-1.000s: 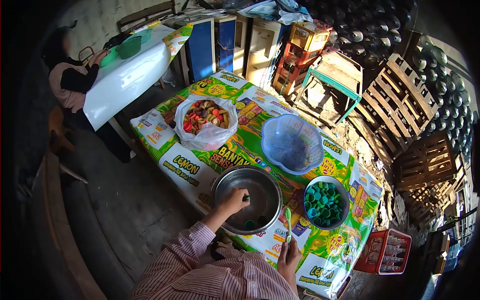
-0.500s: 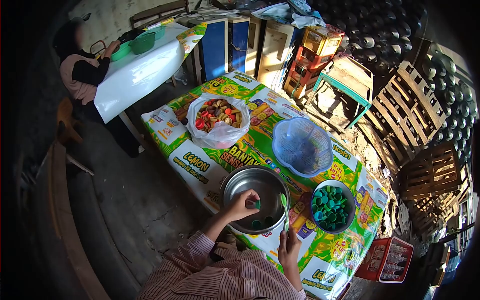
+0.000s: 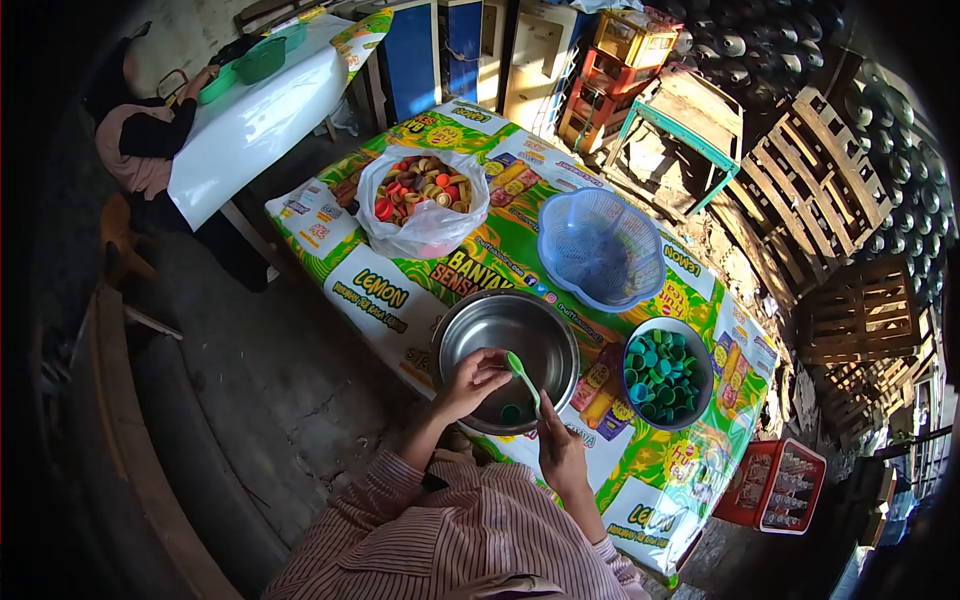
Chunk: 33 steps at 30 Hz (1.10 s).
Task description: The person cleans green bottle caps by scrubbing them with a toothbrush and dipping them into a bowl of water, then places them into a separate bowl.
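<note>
My left hand is over the left part of a steel basin, its fingers pressed together; whatever it holds is hidden. My right hand grips a green-and-white brush, whose green head is close beside my left fingertips. A green cap lies on the basin's floor. To the right, a bowl holds many green and teal caps. Beyond the basin are a blue plastic basket and a plastic bag full of red, yellow and brown caps.
A printed cover lies on the table. At a second table, upper left, a person is at green basins. A red bottle crate stands right of the table; wooden pallets and stacked crates are behind.
The brush has moved from the basin's right rim to my left fingertips. The green cap that showed in my left fingers no longer shows. The camera view has shifted, with the table's contents higher in it.
</note>
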Tool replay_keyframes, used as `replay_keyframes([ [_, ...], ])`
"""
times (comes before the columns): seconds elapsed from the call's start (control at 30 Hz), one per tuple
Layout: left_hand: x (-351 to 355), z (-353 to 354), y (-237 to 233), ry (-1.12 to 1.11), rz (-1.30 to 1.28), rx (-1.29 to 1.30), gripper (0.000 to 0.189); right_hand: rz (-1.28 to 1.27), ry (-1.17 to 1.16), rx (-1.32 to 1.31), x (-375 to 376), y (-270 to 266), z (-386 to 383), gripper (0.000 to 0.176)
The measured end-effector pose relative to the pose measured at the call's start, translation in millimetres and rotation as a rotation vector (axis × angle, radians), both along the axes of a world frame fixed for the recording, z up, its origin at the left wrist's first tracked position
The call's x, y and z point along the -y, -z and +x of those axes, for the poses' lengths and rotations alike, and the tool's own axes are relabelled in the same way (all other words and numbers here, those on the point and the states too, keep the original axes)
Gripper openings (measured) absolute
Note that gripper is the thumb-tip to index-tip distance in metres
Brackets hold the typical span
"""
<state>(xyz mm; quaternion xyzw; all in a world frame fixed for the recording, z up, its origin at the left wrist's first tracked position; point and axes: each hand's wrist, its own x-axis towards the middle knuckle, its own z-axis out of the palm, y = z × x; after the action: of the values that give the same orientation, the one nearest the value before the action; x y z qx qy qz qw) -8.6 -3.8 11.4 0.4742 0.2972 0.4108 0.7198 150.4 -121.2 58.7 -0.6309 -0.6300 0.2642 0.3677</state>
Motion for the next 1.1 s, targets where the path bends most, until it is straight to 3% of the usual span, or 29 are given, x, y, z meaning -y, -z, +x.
replay_keyframes([
  [0.13, 0.8, 0.7, -10.3, 0.055, -0.041, 0.013, 0.032, -0.064, 0.117, -0.063, -9.9, 2.2, 4.2, 0.051],
  [0.27, -2.3, -2.2, -7.8, 0.063, -0.121, 0.062, 0.032, 0.012, -0.011, 0.018, -8.2, -2.2, 0.7, 0.049],
  [0.4, -2.4, -4.8, -16.2, 0.068, -0.119, 0.037, 0.032, -0.078, 0.130, -0.052, -10.0, 5.3, 7.2, 0.050],
  [0.47, -2.9, -4.2, -18.3, 0.058, -0.135, 0.035, 0.031, -0.003, 0.115, -0.066, -6.4, 4.0, 3.0, 0.051],
  [0.53, -3.6, -2.5, -16.9, 0.059, -0.225, 0.195, 0.030, 0.156, 0.001, 0.079, -0.6, 4.8, -2.0, 0.053],
  [0.57, -4.6, -2.3, -16.1, 0.061, -0.226, 0.197, 0.030, 0.090, 0.054, -0.031, -0.3, 15.9, -3.6, 0.053],
  [0.67, -2.4, -3.7, -12.8, 0.044, -0.226, 0.099, 0.029, -0.087, 0.148, -0.026, -1.3, 4.1, 0.1, 0.053],
  [0.8, -4.1, -3.3, -14.9, 0.050, -0.275, 0.174, 0.029, 0.006, 0.033, -0.009, 1.9, 6.9, -5.4, 0.054],
  [0.93, -3.1, -5.7, -19.0, 0.120, -0.264, 0.196, 0.031, -0.111, 0.155, -0.053, -3.3, 4.4, -1.2, 0.050],
  [1.0, -3.2, -5.4, -19.9, 0.122, -0.247, 0.244, 0.031, -0.022, 0.131, -0.077, -1.5, 2.9, -2.9, 0.050],
  [1.07, -7.0, -4.9, -19.7, 0.125, -0.225, 0.295, 0.031, 0.057, 0.003, 0.075, -0.6, 2.4, -3.5, 0.051],
  [1.1, -7.2, -6.6, -18.2, 0.129, -0.225, 0.270, 0.031, 0.085, 0.043, -0.008, -3.5, 7.2, -4.2, 0.051],
])
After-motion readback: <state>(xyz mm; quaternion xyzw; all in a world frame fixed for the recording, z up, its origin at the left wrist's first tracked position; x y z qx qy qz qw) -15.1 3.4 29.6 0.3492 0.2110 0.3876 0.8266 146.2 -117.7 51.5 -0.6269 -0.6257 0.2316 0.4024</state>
